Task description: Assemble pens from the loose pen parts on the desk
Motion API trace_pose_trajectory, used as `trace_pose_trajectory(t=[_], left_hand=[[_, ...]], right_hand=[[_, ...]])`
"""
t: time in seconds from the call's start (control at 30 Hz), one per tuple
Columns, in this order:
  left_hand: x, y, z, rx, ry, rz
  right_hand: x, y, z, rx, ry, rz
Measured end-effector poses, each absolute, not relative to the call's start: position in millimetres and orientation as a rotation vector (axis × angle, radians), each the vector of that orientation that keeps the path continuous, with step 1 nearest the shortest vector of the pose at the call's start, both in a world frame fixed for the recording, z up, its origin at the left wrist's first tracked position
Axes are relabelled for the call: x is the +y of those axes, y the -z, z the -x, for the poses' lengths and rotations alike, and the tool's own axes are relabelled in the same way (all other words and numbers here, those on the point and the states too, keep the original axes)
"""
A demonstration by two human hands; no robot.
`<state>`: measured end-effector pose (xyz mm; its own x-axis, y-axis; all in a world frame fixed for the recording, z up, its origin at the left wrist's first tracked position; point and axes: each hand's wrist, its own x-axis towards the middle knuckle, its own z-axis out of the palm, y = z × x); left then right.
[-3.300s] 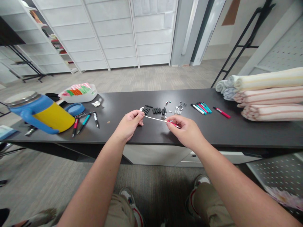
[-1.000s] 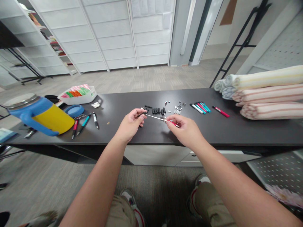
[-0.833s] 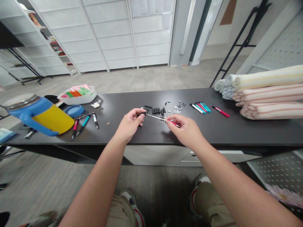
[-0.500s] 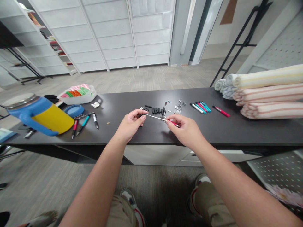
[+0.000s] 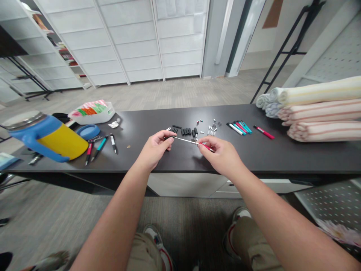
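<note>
Above the near part of the dark desk, a thin white pen refill (image 5: 186, 140) with dark marks stretches between my hands. My left hand (image 5: 156, 148) is closed in a pinch on its dark left end. A red pen barrel (image 5: 208, 147) is gripped by my right hand (image 5: 221, 153), and the refill's right end meets it; whether it is inside is too small to tell. Just beyond lie black rubber grips (image 5: 186, 131), a group of small silver and clear pen parts (image 5: 212, 130), and thin black pieces (image 5: 175, 130) near my left fingertips.
Several pen barrels (image 5: 239, 127) lie in a row to the right, with a single red barrel (image 5: 263, 132) beyond. Rolled towels (image 5: 321, 113) are stacked at the right end. On the left are a blue-yellow mug (image 5: 60, 137), assembled pens (image 5: 99, 148), and a white tray (image 5: 94, 119) of colourful packets.
</note>
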<state>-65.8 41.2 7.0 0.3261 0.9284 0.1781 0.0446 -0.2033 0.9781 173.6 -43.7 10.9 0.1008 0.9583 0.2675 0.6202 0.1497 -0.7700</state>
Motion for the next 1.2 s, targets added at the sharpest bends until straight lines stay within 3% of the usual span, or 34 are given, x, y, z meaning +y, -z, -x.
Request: trace_pose_trajectory(t=[1.2], left_hand=[[37.2, -8.5, 65.2, 1.03, -0.831, -1.916]], right_hand=[[-45.4, -11.3, -172.3, -1.697, -0.514, 1.548]])
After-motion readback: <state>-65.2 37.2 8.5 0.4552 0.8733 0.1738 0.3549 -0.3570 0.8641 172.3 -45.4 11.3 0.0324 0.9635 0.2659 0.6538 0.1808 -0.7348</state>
